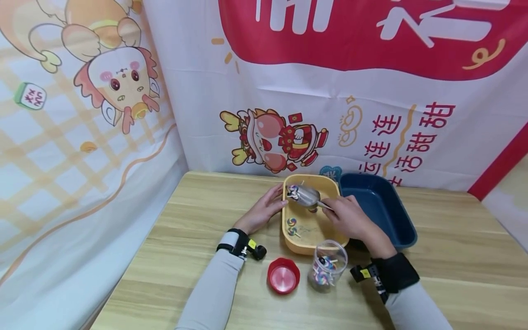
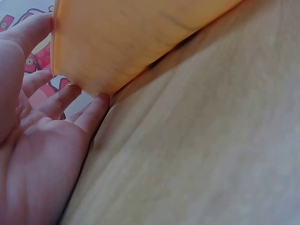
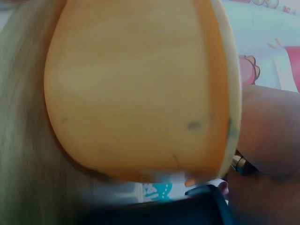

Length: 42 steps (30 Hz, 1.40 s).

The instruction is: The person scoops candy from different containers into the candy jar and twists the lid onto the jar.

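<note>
My right hand (image 1: pixel 350 217) grips the handle of a metal scoop (image 1: pixel 308 196) over the yellow bin (image 1: pixel 316 245). Small rainbow swirl lollipops (image 1: pixel 293 192) lie at the scoop's front. A few more lollipops (image 1: pixel 292 222) sit on the bin floor. In the right wrist view the scoop's handle end (image 3: pixel 239 163) shows beside the hand, while the bin wall hides its bowl. At the bin's left side, my left hand (image 1: pixel 266 208) holds the wall, its thumb at the rim. The left wrist view shows its fingers (image 2: pixel 96 112) against the outside near the bottom corner.
A clear jar (image 1: pixel 330 270) partly filled with lollipops stands in front of the bin. Left of it lies a red lid (image 1: pixel 283 276). Against the bin's right side is a dark blue bin (image 1: pixel 375 206). A printed cloth (image 1: pixel 206 114) hangs behind the wooden table (image 1: pixel 173 220).
</note>
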Tool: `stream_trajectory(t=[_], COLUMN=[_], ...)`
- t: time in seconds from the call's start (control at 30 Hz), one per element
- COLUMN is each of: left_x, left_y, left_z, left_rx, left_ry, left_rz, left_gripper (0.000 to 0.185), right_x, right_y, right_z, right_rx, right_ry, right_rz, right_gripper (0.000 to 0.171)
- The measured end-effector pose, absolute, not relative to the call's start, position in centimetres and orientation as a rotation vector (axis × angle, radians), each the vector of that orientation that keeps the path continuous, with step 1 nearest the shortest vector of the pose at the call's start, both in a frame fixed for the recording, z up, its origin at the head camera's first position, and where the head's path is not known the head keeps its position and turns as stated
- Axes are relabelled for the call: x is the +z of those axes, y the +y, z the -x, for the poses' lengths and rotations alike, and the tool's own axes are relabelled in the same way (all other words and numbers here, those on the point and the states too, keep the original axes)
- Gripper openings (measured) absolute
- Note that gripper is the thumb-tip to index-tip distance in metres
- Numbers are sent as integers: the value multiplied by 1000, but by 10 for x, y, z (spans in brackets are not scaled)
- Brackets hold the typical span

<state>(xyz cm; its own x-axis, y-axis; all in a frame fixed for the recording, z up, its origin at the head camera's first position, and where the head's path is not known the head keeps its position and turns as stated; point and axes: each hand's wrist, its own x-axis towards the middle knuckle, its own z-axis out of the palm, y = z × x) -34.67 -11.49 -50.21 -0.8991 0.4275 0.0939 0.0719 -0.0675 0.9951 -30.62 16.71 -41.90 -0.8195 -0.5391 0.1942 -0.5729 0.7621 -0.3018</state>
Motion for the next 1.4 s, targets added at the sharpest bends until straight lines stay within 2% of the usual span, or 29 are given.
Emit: stream_trajectory(t=[0.17,0.37,0.47,0.63,0.8,1.0,1.23,1.4], left_x=[-503,-503,-503,-502,-501,-500,-501,-503], left_y=[-116,-116,-115,-113,-113,-112,-112,-112], left_z=[347,347,347,346,345,344,345,347], left_rx=[2057,2050,2046,2033,2058,2093,2093,2091], left_ry=[1950,1962,1959,1985,1969,1911,1920,1917], left_rz=[-547,-541,-544,-529,-535,-560,-540,-537], left_gripper=[71,69,68,68,69,68,68,67], right_x=[-414,-396,-383,-352,-318,-298,-292,-290], right_y=[177,205,227,263,287,302,305,299], right_z=[308,309,305,283,248,218,206,204], right_rx=[570,791,915,1062,1180,980,869,754], right_ry=[-2875,-2868,-2805,-2687,-2768,-3007,-3110,-3166], right_rz=[-902,-913,-929,-980,-998,-989,-1027,-865], right_gripper=[16,30,27,18,19,15,12,15])
